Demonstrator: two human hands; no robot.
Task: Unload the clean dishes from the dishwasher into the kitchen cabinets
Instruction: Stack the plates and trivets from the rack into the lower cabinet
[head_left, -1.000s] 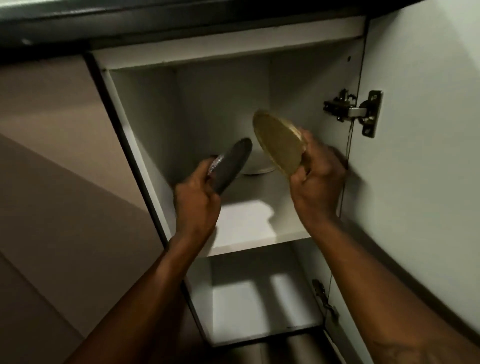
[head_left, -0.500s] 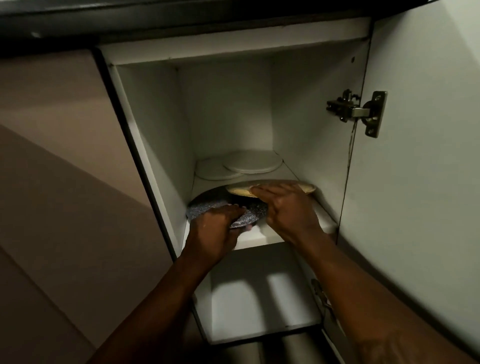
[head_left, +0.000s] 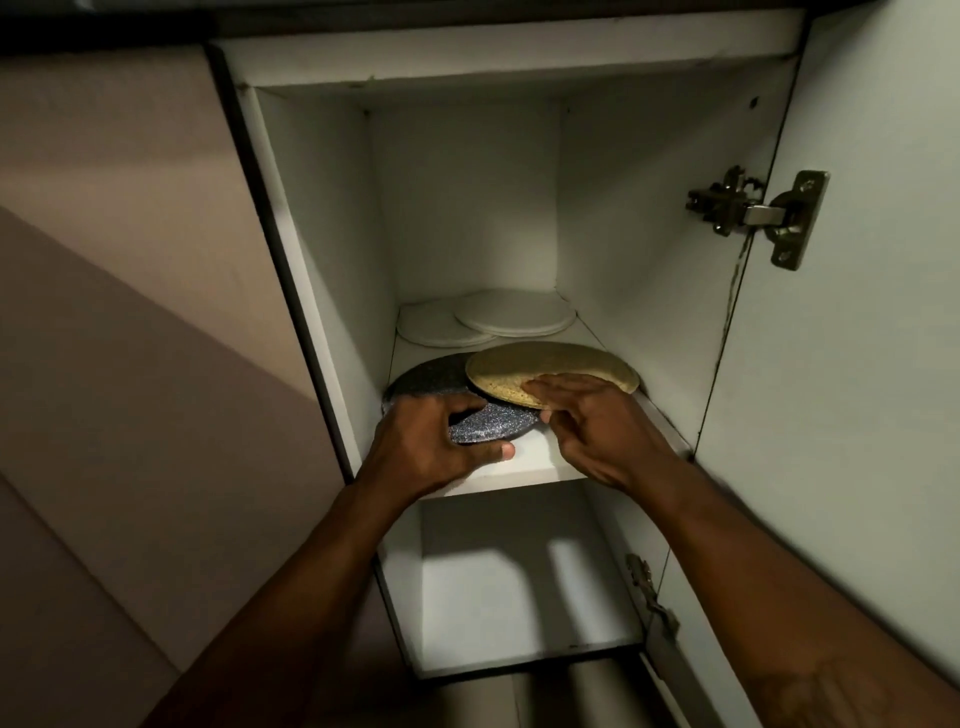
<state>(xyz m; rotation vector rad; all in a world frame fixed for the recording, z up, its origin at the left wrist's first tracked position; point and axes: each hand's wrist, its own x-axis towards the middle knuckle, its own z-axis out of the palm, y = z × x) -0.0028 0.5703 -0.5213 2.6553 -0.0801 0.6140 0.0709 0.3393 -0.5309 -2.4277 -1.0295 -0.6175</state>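
A dark speckled plate lies flat on the front left of the cabinet's upper shelf. My left hand still grips its near rim, thumb under the edge. A yellow-tan plate lies flat to the right, its left edge overlapping the dark plate. My right hand rests with its fingers spread on the tan plate's near rim, not closed around it. Two white plates lie flat at the back of the same shelf, one overlapping the other.
The white cabinet door stands open on the right, with a metal hinge at its upper edge. Below the shelf is a lower compartment lit in patches. A beige closed door lies to the left.
Both plates went from being held tilted in the air to lying flat on the shelf. My right hand has slid back to the tan plate's near rim and loosened.
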